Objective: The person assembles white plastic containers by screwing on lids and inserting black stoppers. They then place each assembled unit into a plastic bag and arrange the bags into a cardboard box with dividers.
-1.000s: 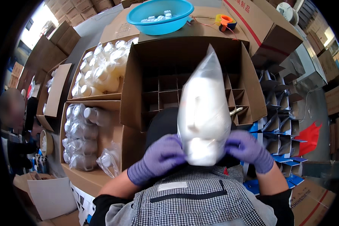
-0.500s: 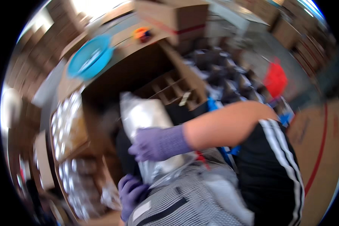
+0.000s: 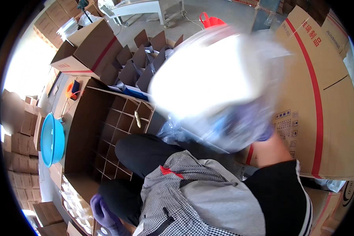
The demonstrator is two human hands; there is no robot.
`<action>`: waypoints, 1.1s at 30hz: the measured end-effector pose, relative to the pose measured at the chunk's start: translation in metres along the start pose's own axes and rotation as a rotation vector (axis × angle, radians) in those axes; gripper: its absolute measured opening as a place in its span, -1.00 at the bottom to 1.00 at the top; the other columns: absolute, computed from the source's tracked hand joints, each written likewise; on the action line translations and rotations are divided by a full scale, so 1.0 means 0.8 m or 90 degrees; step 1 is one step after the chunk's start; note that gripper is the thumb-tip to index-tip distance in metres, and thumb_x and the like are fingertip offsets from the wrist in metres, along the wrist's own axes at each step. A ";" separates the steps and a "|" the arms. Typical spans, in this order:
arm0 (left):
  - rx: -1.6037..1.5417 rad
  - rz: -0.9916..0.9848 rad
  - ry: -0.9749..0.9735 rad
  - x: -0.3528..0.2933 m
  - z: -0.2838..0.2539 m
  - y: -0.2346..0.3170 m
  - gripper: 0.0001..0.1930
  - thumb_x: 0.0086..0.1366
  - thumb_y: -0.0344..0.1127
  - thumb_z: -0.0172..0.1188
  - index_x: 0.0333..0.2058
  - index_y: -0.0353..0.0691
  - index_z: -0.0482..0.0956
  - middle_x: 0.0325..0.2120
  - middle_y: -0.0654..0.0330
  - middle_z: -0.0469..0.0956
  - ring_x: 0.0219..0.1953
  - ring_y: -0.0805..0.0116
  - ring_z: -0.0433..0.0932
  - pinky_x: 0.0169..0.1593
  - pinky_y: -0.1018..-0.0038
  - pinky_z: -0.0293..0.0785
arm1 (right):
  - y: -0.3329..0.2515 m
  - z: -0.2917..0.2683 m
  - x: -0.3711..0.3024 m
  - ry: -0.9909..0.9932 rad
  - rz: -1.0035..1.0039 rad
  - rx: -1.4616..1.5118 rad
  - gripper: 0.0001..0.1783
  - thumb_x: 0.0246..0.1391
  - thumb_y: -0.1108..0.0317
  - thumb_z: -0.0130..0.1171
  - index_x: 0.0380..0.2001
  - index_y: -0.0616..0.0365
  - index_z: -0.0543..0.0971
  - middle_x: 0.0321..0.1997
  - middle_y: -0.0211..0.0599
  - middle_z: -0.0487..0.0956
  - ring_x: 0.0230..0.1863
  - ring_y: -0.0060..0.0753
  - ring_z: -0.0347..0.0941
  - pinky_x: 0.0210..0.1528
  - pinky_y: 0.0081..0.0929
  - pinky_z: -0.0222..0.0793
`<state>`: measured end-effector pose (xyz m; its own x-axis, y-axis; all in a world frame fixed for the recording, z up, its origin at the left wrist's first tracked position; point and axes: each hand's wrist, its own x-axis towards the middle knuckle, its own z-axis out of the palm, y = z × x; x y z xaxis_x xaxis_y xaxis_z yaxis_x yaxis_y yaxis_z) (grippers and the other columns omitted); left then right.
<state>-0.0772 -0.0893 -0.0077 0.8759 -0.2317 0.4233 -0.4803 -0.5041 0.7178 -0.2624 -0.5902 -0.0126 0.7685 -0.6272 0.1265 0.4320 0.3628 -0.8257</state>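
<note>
My right hand (image 3: pixel 265 131), in a purple glove, is raised at the right and grips a clear plastic bag (image 3: pixel 238 135). Inside it is a large white rounded item (image 3: pixel 208 76), smeared by motion, so its exact kind does not show. The plastic partly hides the fingers. Low at the left, my left hand (image 3: pixel 102 212), also gloved in purple, has its fingers apart and nothing visible in them. It hovers near the clear glassware (image 3: pixel 72 204) at the carton's near side. Beside my knees stands an open carton (image 3: pixel 76 133) with a cardboard divider grid (image 3: pixel 116 126).
A small pale object (image 3: pixel 137 119) lies on the grid. Left of the carton are a blue basin (image 3: pixel 53 139) and an orange tape dispenser (image 3: pixel 71 89). Beyond stand dark dividers (image 3: pixel 139 59) and another carton (image 3: pixel 92 51). A tall carton (image 3: pixel 303 94) with a red stripe rises at the right.
The bag with the white item has moved from my lap up and to the right in my right hand. My left hand is now apart from it, lower left. The view has turned.
</note>
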 end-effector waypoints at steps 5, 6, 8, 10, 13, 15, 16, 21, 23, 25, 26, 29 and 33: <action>-0.111 -0.027 -0.110 0.024 0.075 0.010 -0.81 0.26 -0.49 0.11 -0.18 -0.41 0.60 -0.14 0.01 0.57 -0.06 0.18 0.55 0.11 0.36 0.42 | -0.120 -0.142 -0.021 0.207 -0.071 -0.105 -0.69 0.09 0.35 0.26 -0.08 0.15 0.55 -0.34 -0.44 0.55 -0.43 -0.57 0.42 -0.40 -0.58 0.32; -0.110 -0.042 -0.135 0.025 0.094 0.021 -0.81 0.26 -0.51 0.11 -0.18 -0.42 0.60 -0.14 0.01 0.57 -0.07 0.19 0.55 0.10 0.37 0.42 | -0.126 -0.153 -0.022 0.222 -0.074 -0.133 -0.68 0.10 0.35 0.25 -0.07 0.16 0.55 -0.34 -0.45 0.55 -0.45 -0.59 0.40 -0.43 -0.59 0.30; -0.105 0.017 -0.188 0.030 0.116 0.044 -0.82 0.24 -0.54 0.13 -0.19 -0.41 0.60 -0.15 0.02 0.57 -0.08 0.21 0.55 0.08 0.39 0.44 | -0.110 -0.166 -0.011 0.230 -0.057 -0.185 -0.67 0.12 0.36 0.22 -0.04 0.17 0.54 -0.34 -0.47 0.55 -0.49 -0.64 0.37 -0.48 -0.62 0.26; -0.098 0.044 -0.209 0.027 0.119 0.053 -0.81 0.23 -0.56 0.14 -0.19 -0.40 0.61 -0.15 0.02 0.58 -0.06 0.22 0.56 0.08 0.40 0.44 | -0.064 -0.128 0.017 0.343 -0.048 -0.263 -0.64 0.10 0.40 0.20 -0.01 0.18 0.52 -0.36 -0.49 0.54 -0.54 -0.69 0.34 -0.53 -0.67 0.21; -0.091 0.029 -0.190 0.017 0.117 0.029 -0.80 0.22 -0.57 0.13 -0.17 -0.40 0.62 -0.15 0.00 0.58 -0.05 0.19 0.56 0.10 0.38 0.44 | -0.003 -0.133 0.056 0.361 0.063 -0.390 -0.57 -0.10 0.55 0.19 -0.07 0.29 0.61 -0.26 -0.38 0.61 -0.29 -0.52 0.48 -0.21 -0.52 0.42; -0.114 -0.017 -0.167 0.008 0.114 0.012 -0.79 0.22 -0.57 0.13 -0.17 -0.40 0.62 -0.15 0.00 0.59 -0.04 0.18 0.56 0.10 0.37 0.44 | 0.063 -0.177 0.079 0.348 0.077 -0.479 -0.56 -0.08 0.49 0.21 -0.03 0.25 0.61 -0.34 -0.32 0.61 -0.34 -0.49 0.51 -0.26 -0.50 0.43; -0.115 -0.038 -0.152 0.001 0.109 0.002 -0.79 0.22 -0.57 0.13 -0.17 -0.40 0.62 -0.15 0.00 0.59 -0.04 0.18 0.56 0.11 0.38 0.44 | 0.080 -0.177 0.088 0.342 0.089 -0.519 -0.56 -0.07 0.47 0.22 -0.03 0.24 0.61 -0.37 -0.29 0.61 -0.41 -0.47 0.52 -0.33 -0.49 0.45; -0.095 -0.106 -0.130 -0.026 0.096 -0.011 -0.79 0.22 -0.60 0.12 -0.17 -0.40 0.62 -0.14 0.01 0.58 -0.06 0.20 0.57 0.10 0.40 0.46 | 0.082 -0.170 0.100 0.410 0.194 -0.464 -0.55 -0.07 0.46 0.21 -0.02 0.28 0.56 -0.37 -0.22 0.59 -0.68 -0.38 0.42 -0.63 -0.46 0.37; -0.044 -0.088 -0.143 -0.030 0.090 -0.010 -0.78 0.19 -0.61 0.14 -0.18 -0.37 0.63 -0.16 0.01 0.58 -0.07 0.18 0.58 0.09 0.39 0.46 | 0.079 -0.160 0.088 0.432 0.169 -0.438 -0.56 -0.05 0.46 0.19 -0.02 0.28 0.54 -0.34 -0.22 0.59 -0.71 -0.40 0.40 -0.66 -0.48 0.34; -0.024 -0.072 -0.148 -0.027 0.091 -0.011 -0.78 0.17 -0.61 0.15 -0.19 -0.36 0.64 -0.18 0.01 0.59 -0.07 0.15 0.58 0.08 0.39 0.47 | 0.085 -0.165 0.079 0.469 0.130 -0.424 -0.55 -0.06 0.50 0.21 -0.01 0.27 0.54 -0.34 -0.23 0.60 -0.70 -0.40 0.41 -0.65 -0.47 0.36; -0.015 -0.063 -0.153 -0.025 0.093 -0.012 -0.77 0.17 -0.61 0.16 -0.19 -0.36 0.64 -0.18 0.00 0.59 -0.07 0.14 0.58 0.08 0.38 0.47 | 0.085 -0.165 0.074 0.484 0.111 -0.420 -0.55 -0.06 0.52 0.21 -0.01 0.26 0.54 -0.34 -0.23 0.60 -0.69 -0.39 0.41 -0.64 -0.46 0.37; -0.007 -0.047 -0.168 -0.021 0.099 -0.014 -0.77 0.15 -0.59 0.19 -0.19 -0.34 0.66 -0.19 0.00 0.60 -0.07 0.10 0.58 0.07 0.37 0.47 | 0.110 -0.197 0.079 0.464 0.172 -0.465 -0.55 -0.06 0.56 0.21 -0.01 0.24 0.54 -0.35 -0.23 0.59 -0.67 -0.38 0.43 -0.63 -0.43 0.39; -0.025 -0.070 -0.166 -0.019 0.092 -0.018 -0.75 0.13 -0.55 0.23 -0.18 -0.31 0.67 -0.18 0.01 0.61 -0.07 0.10 0.58 0.07 0.32 0.48 | 0.163 -0.214 0.090 0.294 0.358 -0.487 -0.67 -0.01 0.52 0.29 -0.12 0.21 0.52 -0.37 -0.23 0.56 -0.58 -0.25 0.50 -0.56 -0.29 0.45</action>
<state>-0.0798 -0.1396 -0.0651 0.9030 -0.3858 0.1891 -0.3787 -0.5066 0.7746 -0.2317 -0.7058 -0.2051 0.4426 -0.7633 -0.4706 -0.4667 0.2521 -0.8477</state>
